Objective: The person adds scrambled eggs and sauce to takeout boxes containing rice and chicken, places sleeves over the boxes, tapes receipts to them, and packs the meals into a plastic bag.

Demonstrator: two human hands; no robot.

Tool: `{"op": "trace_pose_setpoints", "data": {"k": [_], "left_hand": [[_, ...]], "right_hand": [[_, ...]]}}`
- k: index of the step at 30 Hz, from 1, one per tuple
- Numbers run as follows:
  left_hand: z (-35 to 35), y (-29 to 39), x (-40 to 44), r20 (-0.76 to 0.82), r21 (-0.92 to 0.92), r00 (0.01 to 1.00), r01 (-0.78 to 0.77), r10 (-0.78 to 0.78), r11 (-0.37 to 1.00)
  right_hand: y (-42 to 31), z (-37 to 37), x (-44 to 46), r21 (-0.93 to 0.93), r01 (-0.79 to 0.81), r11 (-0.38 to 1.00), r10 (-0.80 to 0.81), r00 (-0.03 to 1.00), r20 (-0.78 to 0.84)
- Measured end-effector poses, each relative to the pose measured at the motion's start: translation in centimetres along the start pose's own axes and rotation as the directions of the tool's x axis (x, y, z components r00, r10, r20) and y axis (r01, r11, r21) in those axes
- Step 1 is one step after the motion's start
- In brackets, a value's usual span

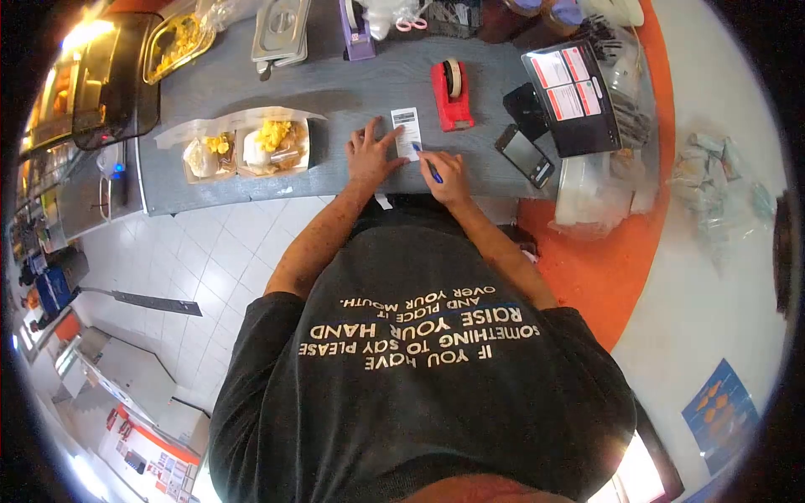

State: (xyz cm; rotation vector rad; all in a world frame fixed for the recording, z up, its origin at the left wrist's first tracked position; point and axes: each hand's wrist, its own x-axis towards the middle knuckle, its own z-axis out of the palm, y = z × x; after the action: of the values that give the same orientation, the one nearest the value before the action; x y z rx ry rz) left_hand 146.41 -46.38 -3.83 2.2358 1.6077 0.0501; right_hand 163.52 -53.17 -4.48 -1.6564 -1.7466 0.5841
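A small printed paper slip (406, 126), which looks like a receipt, lies on the grey counter in front of me. My left hand (370, 155) rests on the counter with its fingers spread, the fingertips at the slip's left edge. In my right hand (446, 178) is a blue pen (435, 173), its tip at the lower right part of the slip. Just beyond my right hand stands a red tape dispenser (454, 105). To the left of my left hand sit two open takeaway boxes (232, 173) with yellow-topped food; their lids are folded back.
A phone (524, 156) and a black folder with printed cards (574, 101) lie to the right, beside plastic bags (591, 189). Along the back are a purple tape dispenser (358, 38), pink-handled scissors (411, 24), a lidded metal container (281, 33) and a tray of yellow food (154, 60).
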Motion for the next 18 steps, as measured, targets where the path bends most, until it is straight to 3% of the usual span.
{"op": "trace_pose_setpoints", "data": {"k": [4,6,7,9,10,12,13,14,16,17,18], "left_hand": [[-0.5,0.1,0.0,0.014,-0.015,1.0,0.018,-0.018,1.0],[-0.8,0.0,0.0,0.049,-0.046,0.999,0.0,0.003,0.999],[-0.7,-0.1,0.1,0.042,-0.041,0.999,0.006,-0.005,0.999],[-1.2,-0.8,0.2,0.083,-0.035,0.995,-0.044,0.047,0.998],[-1.6,-1.6,-0.1,0.074,-0.022,0.997,-0.028,0.03,0.999],[-2.9,-2.7,-1.3,0.017,-0.263,0.985,-0.162,0.173,0.951],[-3.6,-3.5,-2.1,-0.128,-0.337,0.965,-0.258,0.227,0.905],[-3.8,-4.8,-3.1,-0.14,-0.327,0.965,-0.256,0.221,0.91],[-3.5,-8.1,-5.9,-0.16,-0.58,0.98,-0.192,0.121,0.792],[-4.1,-9.5,-7.7,-0.189,-0.568,0.982,-0.116,0.008,0.815],[-4.5,-11.0,-9.4,-0.218,-0.559,0.97,-0.038,-0.103,0.828]], "right_hand": [[-0.4,0.1,1.2,0.039,0.024,0.999,-0.023,0.999,-0.03],[0.1,0.6,2.0,-0.243,0.128,0.961,-0.1,0.987,0.123],[0.2,0.9,2.3,-0.237,0.138,0.962,-0.111,0.986,0.123],[0.1,1.8,3.2,-0.474,0.238,0.848,-0.123,0.958,0.26],[0.0,2.4,3.8,-0.459,0.252,0.852,-0.142,0.955,0.261],[-1.3,2.6,5.8,-0.501,0.179,0.847,-0.037,0.959,0.281],[-2.0,2.9,7.0,-0.499,0.175,0.849,-0.028,0.958,0.287],[-3.2,3.1,8.3,-0.494,0.187,0.849,-0.045,0.958,0.284],[-6.8,3.2,11.1,-0.165,0.251,0.954,-0.242,0.968,0.074],[-8.8,3.1,12.6,-0.004,0.332,0.943,-0.332,0.943,0.038],[-11.1,3.2,13.6,-0.001,0.342,0.94,-0.342,0.939,0.039]]}}
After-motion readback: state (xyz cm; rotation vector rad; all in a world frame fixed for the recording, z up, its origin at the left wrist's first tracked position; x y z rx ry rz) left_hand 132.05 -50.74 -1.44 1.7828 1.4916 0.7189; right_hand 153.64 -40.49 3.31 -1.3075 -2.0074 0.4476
